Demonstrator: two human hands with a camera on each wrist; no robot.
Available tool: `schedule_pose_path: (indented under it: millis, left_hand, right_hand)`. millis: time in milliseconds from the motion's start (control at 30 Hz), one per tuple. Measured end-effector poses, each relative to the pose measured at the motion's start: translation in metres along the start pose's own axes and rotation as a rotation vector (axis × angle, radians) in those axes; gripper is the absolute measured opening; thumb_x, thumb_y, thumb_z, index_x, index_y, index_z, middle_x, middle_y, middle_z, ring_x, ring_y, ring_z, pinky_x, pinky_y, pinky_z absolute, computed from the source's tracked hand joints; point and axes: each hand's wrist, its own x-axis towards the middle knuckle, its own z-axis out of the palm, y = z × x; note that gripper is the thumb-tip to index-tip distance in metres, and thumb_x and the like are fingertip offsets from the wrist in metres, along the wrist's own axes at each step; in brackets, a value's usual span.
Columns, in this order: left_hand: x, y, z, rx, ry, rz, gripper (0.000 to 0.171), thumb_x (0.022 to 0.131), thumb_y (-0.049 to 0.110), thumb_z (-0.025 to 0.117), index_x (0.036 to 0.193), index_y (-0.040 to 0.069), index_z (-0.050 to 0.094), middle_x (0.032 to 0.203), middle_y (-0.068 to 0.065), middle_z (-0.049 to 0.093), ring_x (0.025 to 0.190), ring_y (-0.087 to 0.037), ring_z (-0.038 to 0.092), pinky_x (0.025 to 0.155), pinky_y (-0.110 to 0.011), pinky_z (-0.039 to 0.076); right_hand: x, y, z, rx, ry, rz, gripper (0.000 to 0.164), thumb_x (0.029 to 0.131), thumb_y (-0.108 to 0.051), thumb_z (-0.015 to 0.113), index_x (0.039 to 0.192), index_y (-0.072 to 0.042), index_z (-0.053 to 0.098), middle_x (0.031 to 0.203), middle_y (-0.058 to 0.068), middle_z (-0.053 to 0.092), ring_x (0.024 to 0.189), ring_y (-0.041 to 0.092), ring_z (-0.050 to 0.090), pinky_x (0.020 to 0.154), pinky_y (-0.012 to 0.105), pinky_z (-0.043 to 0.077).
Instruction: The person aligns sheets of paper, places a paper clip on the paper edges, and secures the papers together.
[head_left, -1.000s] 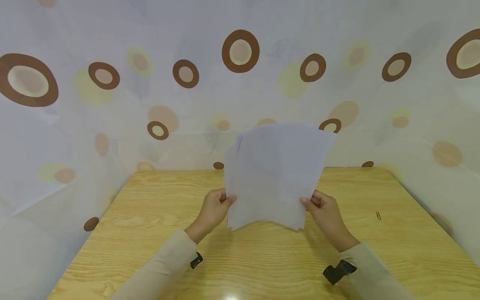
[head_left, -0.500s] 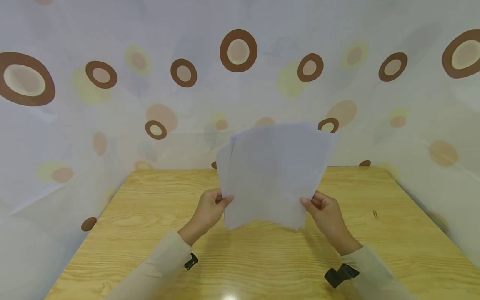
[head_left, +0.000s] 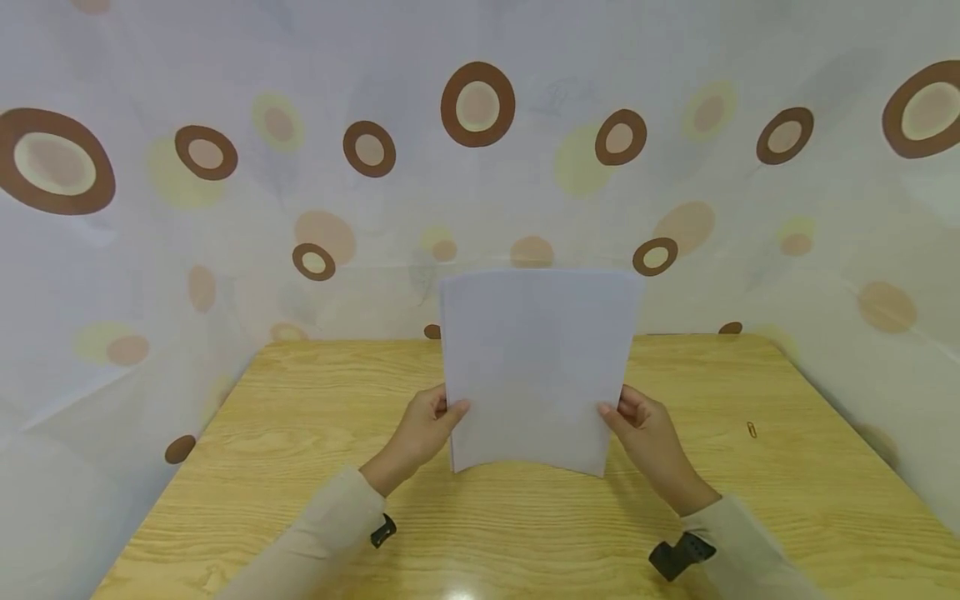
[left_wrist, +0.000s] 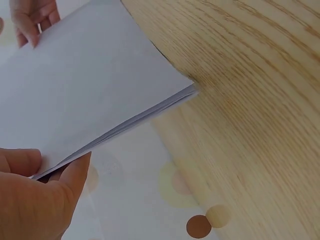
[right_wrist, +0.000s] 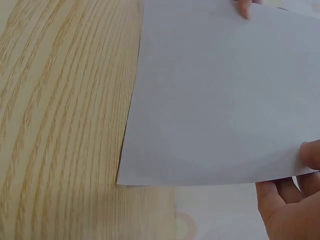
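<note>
A stack of white paper sheets [head_left: 536, 367] stands upright above the middle of the table, bowed a little, its edges nearly even. My left hand [head_left: 425, 427] pinches the stack's left edge, thumb in front and fingers behind. On the opposite edge my right hand [head_left: 651, 433] grips it the same way. In the left wrist view several layered sheets [left_wrist: 135, 117] show along the side edge. The right wrist view has the front sheet [right_wrist: 220, 100] smooth and blank, its lower corner close to the table surface; whether it touches, I cannot tell.
A small orange-brown paper clip [head_left: 752, 430] lies on the wooden table [head_left: 300, 433] to the right of the right hand. A white curtain-like sheet with brown, yellow and peach circles [head_left: 477, 104] surrounds the table at the back and both sides.
The stack has come down slightly. Its sheets, fanned out and uneven at the top and left before, now line up closely. Both hands keep their hold at the sides.
</note>
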Motion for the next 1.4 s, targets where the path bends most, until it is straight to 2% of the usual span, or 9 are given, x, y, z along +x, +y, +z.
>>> schedule_pose_path:
  millis: [200,433,567,700,800,900,1067,1267,1400]
  left_hand:
    - [0.0,0.0,0.001,-0.002,0.02,0.018,0.028,0.098,0.006,0.052,0.123,-0.005,0.059,0.112,-0.021,0.066,0.101,-0.03,0.065,0.083,-0.04,0.054]
    - [0.002,0.005,-0.002,-0.016,0.038,0.102,0.027,0.099,0.006,0.05,0.122,-0.006,0.059,0.116,-0.021,0.065,0.105,-0.032,0.064,0.085,-0.042,0.054]
    - [0.002,0.006,-0.003,-0.04,0.006,0.087,0.029,0.099,0.008,0.051,0.125,-0.003,0.058,0.116,-0.02,0.065,0.105,-0.031,0.064,0.087,-0.041,0.053]
    - [0.002,0.001,-0.003,-0.096,-0.074,0.04,0.038,0.098,0.014,0.055,0.134,0.002,0.051,0.122,-0.02,0.063,0.11,-0.03,0.062,0.093,-0.041,0.05]
    - [0.003,0.001,-0.003,-0.104,-0.096,0.031,0.044,0.098,0.018,0.057,0.138,0.004,0.046,0.126,-0.019,0.06,0.113,-0.03,0.06,0.095,-0.042,0.048]
    - [0.007,0.007,-0.005,-0.089,-0.092,0.058,0.045,0.097,0.019,0.058,0.138,0.005,0.046,0.126,-0.018,0.06,0.113,-0.03,0.06,0.094,-0.042,0.049]
    - [0.021,0.026,-0.015,-0.102,-0.131,0.144,0.041,0.1,0.024,0.052,0.136,0.004,0.045,0.126,-0.018,0.059,0.111,-0.03,0.061,0.091,-0.042,0.051]
    - [0.033,0.046,-0.022,-0.14,-0.155,0.253,0.041,0.101,0.032,0.048,0.132,0.004,0.046,0.12,-0.017,0.061,0.104,-0.025,0.064,0.085,-0.04,0.053]
    - [0.034,0.052,-0.018,-0.175,-0.122,0.239,0.038,0.102,0.029,0.047,0.129,0.002,0.05,0.116,-0.018,0.063,0.099,-0.025,0.066,0.082,-0.04,0.054]
  right_hand:
    - [0.0,-0.003,0.002,0.003,0.017,0.006,0.036,0.099,-0.006,0.052,0.131,0.011,0.049,0.123,0.029,0.059,0.097,-0.003,0.061,0.081,0.016,0.05]
    - [0.001,-0.013,0.0,-0.033,0.066,-0.05,0.033,0.099,-0.008,0.053,0.127,0.009,0.053,0.12,0.027,0.061,0.098,-0.003,0.06,0.082,0.014,0.049]
    - [-0.002,-0.012,0.001,-0.029,0.073,-0.072,0.036,0.099,-0.011,0.054,0.129,0.008,0.052,0.118,0.026,0.062,0.098,-0.002,0.061,0.081,0.016,0.051]
    - [-0.004,-0.008,0.002,0.021,0.044,-0.091,0.04,0.098,-0.012,0.056,0.132,0.006,0.049,0.116,0.01,0.064,0.098,0.003,0.063,0.079,0.021,0.053]
    - [-0.002,-0.009,0.001,0.072,0.017,-0.11,0.044,0.097,-0.012,0.057,0.136,0.004,0.043,0.115,-0.004,0.062,0.101,0.006,0.062,0.081,0.023,0.053]
    - [0.002,-0.014,-0.002,0.118,-0.002,-0.135,0.045,0.098,-0.01,0.056,0.138,0.0,0.039,0.116,-0.006,0.06,0.103,0.007,0.061,0.082,0.022,0.053]
    - [0.015,-0.03,-0.01,0.14,-0.052,-0.184,0.04,0.099,-0.009,0.052,0.137,-0.009,0.04,0.123,0.004,0.054,0.107,0.013,0.059,0.083,0.025,0.052]
    - [0.025,-0.048,-0.012,0.152,-0.088,-0.202,0.032,0.1,-0.012,0.051,0.132,-0.011,0.044,0.122,0.008,0.055,0.104,0.018,0.061,0.081,0.031,0.054]
    - [0.027,-0.053,-0.008,0.161,-0.06,-0.193,0.026,0.101,-0.016,0.05,0.126,-0.01,0.047,0.115,0.004,0.06,0.099,0.018,0.064,0.078,0.032,0.055]
